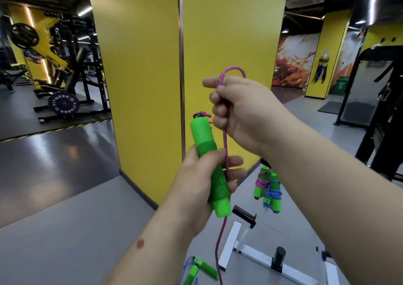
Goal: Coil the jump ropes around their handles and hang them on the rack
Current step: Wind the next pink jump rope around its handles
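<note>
My left hand (pixel 197 181) grips a pair of green jump-rope handles (pixel 209 164), held upright in front of me. Its pink-purple rope (pixel 225 151) runs up into my right hand (pixel 242 112), which holds it in a fist just above the handles, a loop sticking out over the knuckles. The rope's tail hangs down to the floor. Two coiled ropes with green handles (pixel 269 187), one pink and one blue, hang on the white rack (pixel 257 256) below. Another blue rope with green handles (pixel 197 268) lies loose on the floor.
A yellow pillar (pixel 152 66) stands straight ahead. The rack has black pegs (pixel 244 215) sticking out. Weight machines and plates fill the left background; a black machine frame (pixel 381 101) stands at right. Grey floor spreads to my left.
</note>
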